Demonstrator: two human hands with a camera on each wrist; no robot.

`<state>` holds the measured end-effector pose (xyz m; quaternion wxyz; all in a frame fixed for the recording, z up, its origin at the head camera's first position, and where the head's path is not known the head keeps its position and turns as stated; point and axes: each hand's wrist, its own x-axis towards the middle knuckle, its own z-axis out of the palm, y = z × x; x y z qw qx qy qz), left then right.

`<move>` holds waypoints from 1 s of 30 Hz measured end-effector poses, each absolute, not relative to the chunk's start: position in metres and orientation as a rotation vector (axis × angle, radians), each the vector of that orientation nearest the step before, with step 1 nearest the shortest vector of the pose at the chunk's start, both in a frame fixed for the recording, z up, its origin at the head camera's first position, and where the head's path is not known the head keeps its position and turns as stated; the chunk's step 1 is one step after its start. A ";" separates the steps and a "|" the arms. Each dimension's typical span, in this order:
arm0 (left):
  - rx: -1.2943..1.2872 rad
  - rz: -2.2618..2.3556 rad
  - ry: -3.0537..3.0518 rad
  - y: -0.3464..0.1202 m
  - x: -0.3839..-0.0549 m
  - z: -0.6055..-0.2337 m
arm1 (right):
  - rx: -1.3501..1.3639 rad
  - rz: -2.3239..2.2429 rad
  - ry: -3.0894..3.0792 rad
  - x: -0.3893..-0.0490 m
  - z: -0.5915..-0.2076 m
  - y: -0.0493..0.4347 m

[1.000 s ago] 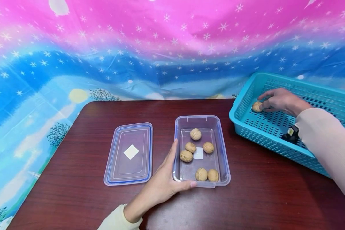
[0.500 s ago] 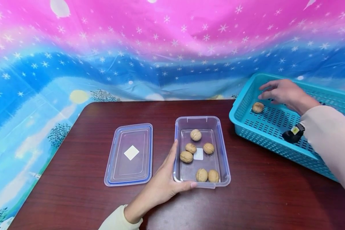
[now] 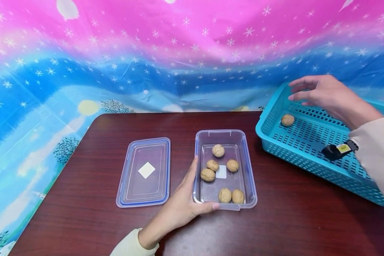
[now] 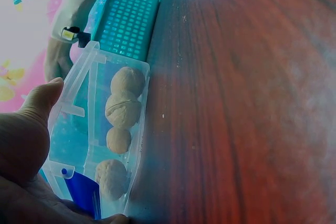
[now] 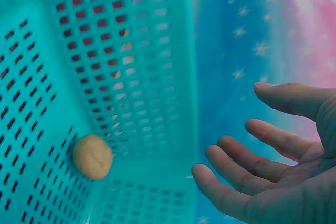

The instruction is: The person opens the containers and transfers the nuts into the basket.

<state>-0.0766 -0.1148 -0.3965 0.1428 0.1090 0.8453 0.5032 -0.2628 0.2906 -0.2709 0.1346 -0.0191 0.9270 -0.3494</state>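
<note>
My left hand (image 3: 181,202) holds the near left corner of a clear plastic food container (image 3: 251,177), thumb along its front rim and fingers along its left side. Several walnuts lie inside, one walnut (image 3: 218,150) towards the far end. In the left wrist view the thumb (image 4: 42,98) shows at the rim of the container. Above the far left part of a turquoise basket (image 3: 275,147), my right hand (image 3: 329,94) hovers with loosely bent fingers and nothing in them. A walnut (image 3: 287,120) sits on the basket floor below it, seen too as a walnut (image 5: 93,157) in the right wrist view.
A clear lid (image 3: 144,190) with a blue seal lies flat to the left of the container. The basket stands at the right of the dark wooden table (image 3: 294,217). A patterned cloth (image 3: 179,64) hangs behind the table.
My right hand has left the walnut in the basket and risen, up and slightly rightwards. The walnut stays on the basket floor. My left hand and the container have not moved.
</note>
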 end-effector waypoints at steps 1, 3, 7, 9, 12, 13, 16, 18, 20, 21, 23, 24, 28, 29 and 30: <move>0.313 1.452 2.438 -0.115 -0.077 -0.397 | -0.067 -1.012 2.691 -0.261 -0.269 0.289; 0.311 1.452 2.440 -0.115 -0.076 -0.397 | -0.080 -1.001 2.706 -0.256 -0.266 0.285; 0.308 1.449 2.445 -0.116 -0.076 -0.397 | -0.117 -1.026 2.728 -0.243 -0.261 0.274; 0.309 1.450 2.447 -0.116 -0.076 -0.398 | -0.135 -1.059 2.733 -0.236 -0.259 0.268; 0.311 1.449 2.446 -0.115 -0.076 -0.398 | -0.172 -1.105 2.735 -0.228 -0.259 0.260; 0.314 1.448 2.447 -0.115 -0.076 -0.398 | -0.182 -1.109 2.741 -0.225 -0.259 0.258; 0.319 1.448 2.447 -0.115 -0.076 -0.398 | -0.209 -1.111 2.762 -0.218 -0.260 0.252; 0.321 1.448 2.447 -0.115 -0.076 -0.398 | -0.217 -1.107 2.784 -0.212 -0.260 0.247; 0.319 1.449 2.447 -0.115 -0.077 -0.398 | -0.233 -1.114 2.794 -0.207 -0.261 0.243; 0.318 1.450 2.448 -0.115 -0.077 -0.398 | -0.240 -1.122 2.795 -0.205 -0.262 0.241; 0.319 1.451 2.447 -0.115 -0.077 -0.398 | -0.252 -1.122 2.804 -0.198 -0.263 0.236; 0.319 1.450 2.447 -0.115 -0.077 -0.398 | -0.258 -1.117 2.807 -0.195 -0.264 0.234; 0.322 1.451 2.446 -0.115 -0.077 -0.398 | -0.284 -1.107 2.820 -0.183 -0.267 0.225; 0.321 1.452 2.446 -0.116 -0.077 -0.398 | -0.290 -1.110 2.820 -0.180 -0.268 0.222; 0.321 1.452 2.447 -0.116 -0.077 -0.398 | -0.296 -1.121 2.816 -0.177 -0.269 0.219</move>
